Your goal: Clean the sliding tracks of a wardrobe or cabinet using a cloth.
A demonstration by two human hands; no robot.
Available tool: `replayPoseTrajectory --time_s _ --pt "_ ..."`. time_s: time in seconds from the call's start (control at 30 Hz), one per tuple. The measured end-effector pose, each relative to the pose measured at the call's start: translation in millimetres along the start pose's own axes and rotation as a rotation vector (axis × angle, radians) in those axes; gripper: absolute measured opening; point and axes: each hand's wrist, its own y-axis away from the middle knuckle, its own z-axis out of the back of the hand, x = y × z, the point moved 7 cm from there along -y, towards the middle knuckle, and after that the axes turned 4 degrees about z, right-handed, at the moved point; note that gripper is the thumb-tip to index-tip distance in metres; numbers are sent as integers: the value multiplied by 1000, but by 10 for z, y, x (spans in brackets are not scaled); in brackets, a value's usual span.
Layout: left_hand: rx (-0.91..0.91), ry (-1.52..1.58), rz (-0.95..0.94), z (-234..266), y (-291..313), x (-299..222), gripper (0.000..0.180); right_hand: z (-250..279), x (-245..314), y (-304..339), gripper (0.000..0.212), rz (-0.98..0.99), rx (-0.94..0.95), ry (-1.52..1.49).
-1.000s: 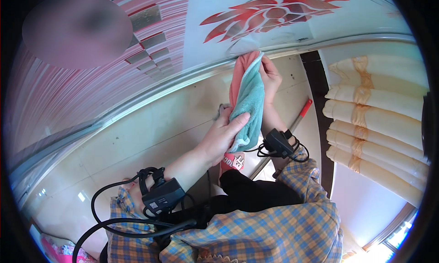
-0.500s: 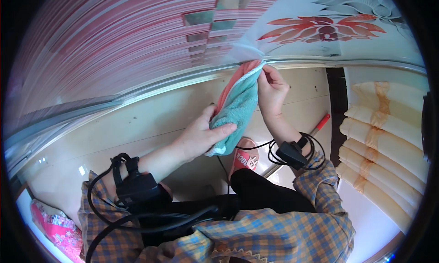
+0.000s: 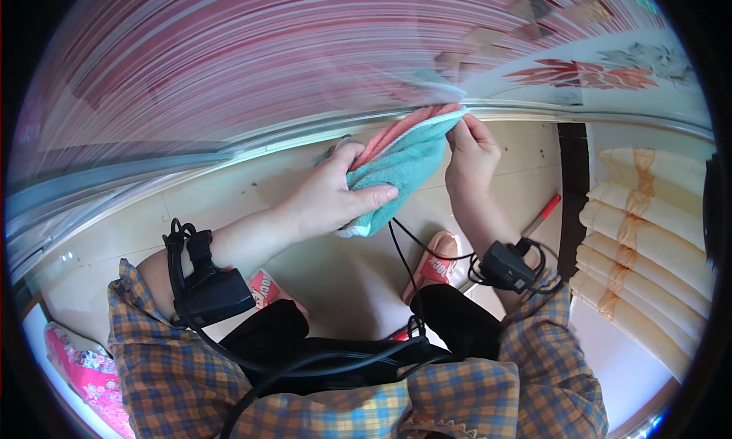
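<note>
A cleaning cloth (image 3: 408, 164), teal on one side and pink on the other with a white edging, is stretched between my hands. My left hand (image 3: 343, 191) is closed round its lower left part, thumb lying on the teal face. At the upper right corner my right hand (image 3: 474, 151) pinches the edging. The cloth's far end overlaps the metal edge strip (image 3: 305, 136) of a glossy panel (image 3: 252, 65) with pink and white stripes; whether it touches the strip I cannot tell.
At right, cream gathered fabric with an orange ribbon (image 3: 629, 241) hangs beside a dark strip (image 3: 573, 168). A red-ended stick (image 3: 546, 214) lies behind my right forearm. Below are tiles (image 3: 229, 202) and my slippers (image 3: 436, 267). Black cables (image 3: 263, 363) cross my lap. Pink floral fabric (image 3: 88, 382) lies lower left.
The view has shifted along the panel, and both my feet now show, set apart. The cloth slants more toward the right, with both hands still gripping it.
</note>
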Motion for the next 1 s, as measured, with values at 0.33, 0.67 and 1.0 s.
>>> replayPoseTrajectory --time_s 0.33,0.67,1.0 --pt "-227 87 77 545 511 385 113 -565 -529 613 13 -13 -182 -36" --pt "-501 227 116 1339 1138 851 83 -1126 -579 1068 13 24 -56 36" --pt "-544 338 -39 1479 1347 790 129 -1473 -698 1325 13 -8 27 -20"
